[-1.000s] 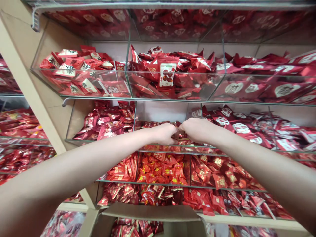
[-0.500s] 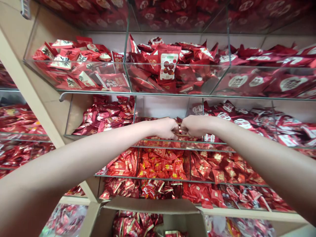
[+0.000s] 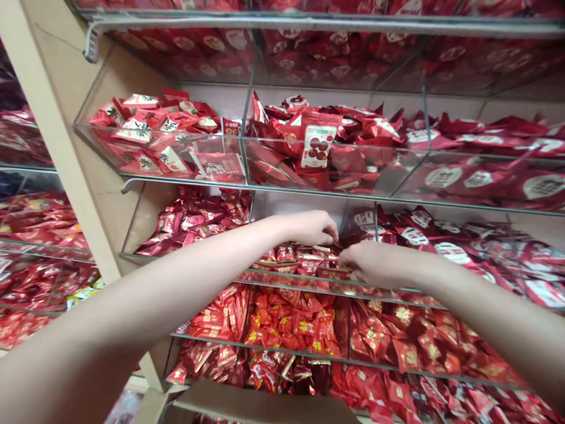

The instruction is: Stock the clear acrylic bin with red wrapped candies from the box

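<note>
Currently my L hand point(image 3: 313, 227) & R hand point(image 3: 375, 262) are curled, can't tell if gripping; red-gold packets point(image 3: 304, 260) lie just below L, beside R. Bin's clear front lip point(image 3: 304, 282) passes under R; open room above L, up to shelf edge point(image 3: 304, 192).

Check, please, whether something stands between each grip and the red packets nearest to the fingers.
Nothing visible stands between the left grip or the right grip and those red packets. The clear front panel is on the packets' near side, but both reach in above it.
</note>
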{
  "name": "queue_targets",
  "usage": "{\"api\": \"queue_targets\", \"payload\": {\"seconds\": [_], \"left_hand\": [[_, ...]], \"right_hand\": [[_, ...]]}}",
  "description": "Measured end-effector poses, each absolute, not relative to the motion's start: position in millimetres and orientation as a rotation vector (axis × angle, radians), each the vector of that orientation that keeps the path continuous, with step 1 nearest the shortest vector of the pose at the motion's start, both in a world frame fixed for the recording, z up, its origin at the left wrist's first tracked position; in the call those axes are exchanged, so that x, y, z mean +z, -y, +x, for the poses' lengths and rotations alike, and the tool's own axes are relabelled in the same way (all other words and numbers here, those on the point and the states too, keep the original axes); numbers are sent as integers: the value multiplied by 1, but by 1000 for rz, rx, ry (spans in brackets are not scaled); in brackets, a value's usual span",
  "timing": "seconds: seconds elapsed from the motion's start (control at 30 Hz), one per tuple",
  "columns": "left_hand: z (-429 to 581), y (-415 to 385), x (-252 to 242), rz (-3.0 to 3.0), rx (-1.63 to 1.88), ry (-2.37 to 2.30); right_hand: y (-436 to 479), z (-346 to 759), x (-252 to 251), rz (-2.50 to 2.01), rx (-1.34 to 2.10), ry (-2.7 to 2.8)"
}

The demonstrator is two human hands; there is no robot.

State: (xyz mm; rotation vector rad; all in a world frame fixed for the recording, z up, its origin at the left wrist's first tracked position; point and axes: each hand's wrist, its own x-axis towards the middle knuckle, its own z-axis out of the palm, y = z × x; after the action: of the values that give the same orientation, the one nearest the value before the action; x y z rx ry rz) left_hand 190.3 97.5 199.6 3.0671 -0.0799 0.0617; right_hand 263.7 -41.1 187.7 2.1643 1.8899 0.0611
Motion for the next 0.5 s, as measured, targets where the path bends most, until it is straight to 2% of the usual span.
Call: {"api": "queue_targets", "payload": {"seconds": [0.17, 0.4, 0.5], "left_hand": [[227, -96, 180, 3118, -77, 170], [250, -99, 172, 3069, -362, -9], [252, -99, 172, 3061, -374, -75]], "right_hand": [[45, 269, 178, 2202, 161, -1991], [48, 264, 180, 2208, 131, -2006], [48, 270, 180, 2205, 178, -2020]]}}
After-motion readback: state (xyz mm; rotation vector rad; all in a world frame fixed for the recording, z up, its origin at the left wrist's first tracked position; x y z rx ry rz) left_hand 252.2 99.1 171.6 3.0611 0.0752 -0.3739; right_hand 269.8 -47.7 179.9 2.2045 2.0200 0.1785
